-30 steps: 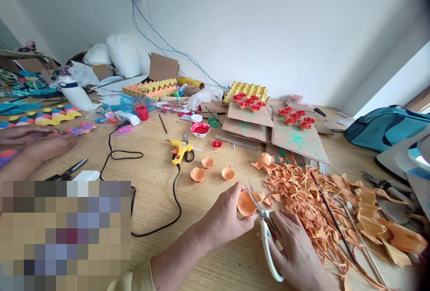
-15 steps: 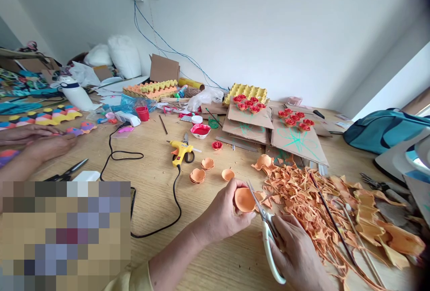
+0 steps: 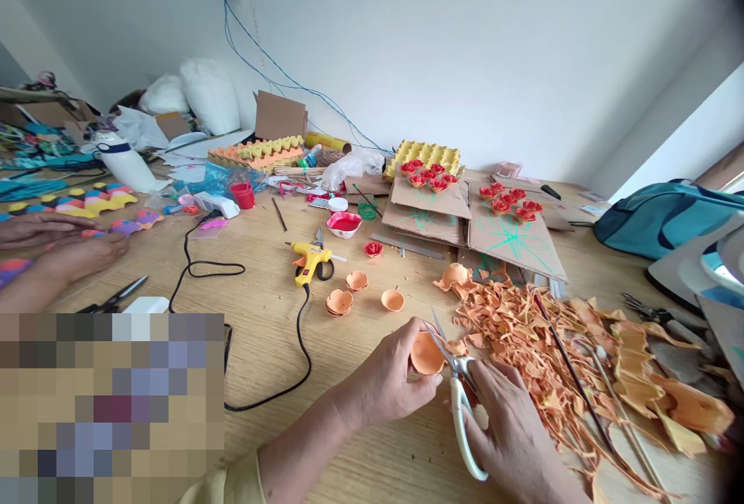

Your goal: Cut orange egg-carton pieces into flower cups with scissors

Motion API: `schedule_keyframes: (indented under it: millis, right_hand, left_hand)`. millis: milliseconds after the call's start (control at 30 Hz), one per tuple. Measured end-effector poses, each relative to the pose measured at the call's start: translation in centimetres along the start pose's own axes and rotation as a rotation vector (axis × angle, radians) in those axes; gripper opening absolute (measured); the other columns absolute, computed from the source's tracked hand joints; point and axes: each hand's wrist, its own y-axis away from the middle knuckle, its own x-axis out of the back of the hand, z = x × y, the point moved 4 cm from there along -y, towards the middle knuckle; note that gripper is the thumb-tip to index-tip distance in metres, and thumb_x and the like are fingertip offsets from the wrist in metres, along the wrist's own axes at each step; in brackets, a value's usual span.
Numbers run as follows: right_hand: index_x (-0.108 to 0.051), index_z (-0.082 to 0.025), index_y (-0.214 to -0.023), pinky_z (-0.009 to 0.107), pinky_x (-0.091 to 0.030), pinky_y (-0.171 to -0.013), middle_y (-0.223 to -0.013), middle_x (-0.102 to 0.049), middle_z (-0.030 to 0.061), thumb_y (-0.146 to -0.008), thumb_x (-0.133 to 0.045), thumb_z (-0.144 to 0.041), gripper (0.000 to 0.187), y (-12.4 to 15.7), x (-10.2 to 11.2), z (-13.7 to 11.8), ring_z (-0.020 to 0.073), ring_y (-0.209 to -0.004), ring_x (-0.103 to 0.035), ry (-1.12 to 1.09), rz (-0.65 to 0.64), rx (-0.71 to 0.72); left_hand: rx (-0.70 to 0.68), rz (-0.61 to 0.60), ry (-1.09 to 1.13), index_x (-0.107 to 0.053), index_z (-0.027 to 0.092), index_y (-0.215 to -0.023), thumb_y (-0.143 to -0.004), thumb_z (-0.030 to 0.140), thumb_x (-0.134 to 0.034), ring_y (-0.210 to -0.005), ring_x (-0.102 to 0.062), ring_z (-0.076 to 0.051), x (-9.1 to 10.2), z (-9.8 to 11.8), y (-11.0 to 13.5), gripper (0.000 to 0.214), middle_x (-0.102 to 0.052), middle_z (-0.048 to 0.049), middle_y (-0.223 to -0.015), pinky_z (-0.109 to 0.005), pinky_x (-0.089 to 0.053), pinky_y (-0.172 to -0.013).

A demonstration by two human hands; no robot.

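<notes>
My left hand pinches a small orange egg-carton cup above the wooden table. My right hand grips white-handled scissors, whose blades meet the cup's right edge. Three cut orange cups lie just beyond my hands. A heap of orange carton scraps spreads to the right of the scissors.
A yellow glue gun with a black cord lies mid-table. Cardboard sheets with red paper flowers sit behind, with egg trays, a red paint bowl and a teal bag. Another person's hands rest at left near black scissors.
The scissor blades have closed in on the cup's edge, and my left hand has turned the cup slightly. The view has shifted a little.
</notes>
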Motion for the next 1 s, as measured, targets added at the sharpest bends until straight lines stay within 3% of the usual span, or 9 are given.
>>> schedule_keyframes:
  millis: [333,700,900,1000]
  right_hand:
    - [-0.032,-0.024,-0.07,0.029,-0.039,-0.061,-0.06,-0.046,-0.0051,-0.091,-0.053,-0.026,0.03,-0.1,0.5,-0.6,0.014,-0.056,-0.045,-0.004,0.041,0.032]
    - [-0.033,-0.025,-0.069,0.027,-0.039,-0.057,-0.059,-0.05,-0.0038,-0.098,-0.047,-0.03,0.032,0.1,0.3,-0.3,0.0147,-0.057,-0.05,-0.013,-0.022,0.019]
    - [-0.036,-0.025,-0.067,0.025,-0.039,-0.055,-0.057,-0.052,-0.0026,-0.098,-0.047,-0.036,0.035,0.0,-0.1,0.7,0.0146,-0.056,-0.052,0.036,0.0,-0.038]
    - [-0.04,-0.024,-0.066,0.025,-0.04,-0.056,-0.055,-0.053,-0.0026,-0.097,-0.047,-0.036,0.033,-0.1,0.2,1.6,0.0137,-0.053,-0.05,0.095,0.035,-0.056]
  left_hand:
    - [0.046,-0.031,0.002,-0.047,0.02,-0.099,-0.075,0.009,-0.057,-0.084,-0.061,-0.019,0.6,0.5,0.0,0.029,-0.064,-0.0031,-0.093,-0.029,-0.049,-0.075]
    - [0.02,-0.014,-0.028,-0.051,0.021,-0.098,-0.068,0.006,-0.058,-0.079,-0.057,-0.017,1.2,0.2,-0.2,0.034,-0.061,-0.0004,-0.083,-0.026,-0.047,-0.067]
    - [0.106,-0.07,0.065,-0.049,0.02,-0.1,-0.07,0.01,-0.06,-0.067,-0.051,-0.013,1.0,-0.5,-0.4,0.034,-0.057,0.0016,-0.079,-0.025,-0.045,-0.061]
    - [0.166,-0.011,0.122,-0.045,0.021,-0.106,-0.074,0.016,-0.064,-0.069,-0.05,-0.013,1.2,-1.0,-0.4,0.037,-0.054,0.002,-0.082,-0.025,-0.046,-0.063]
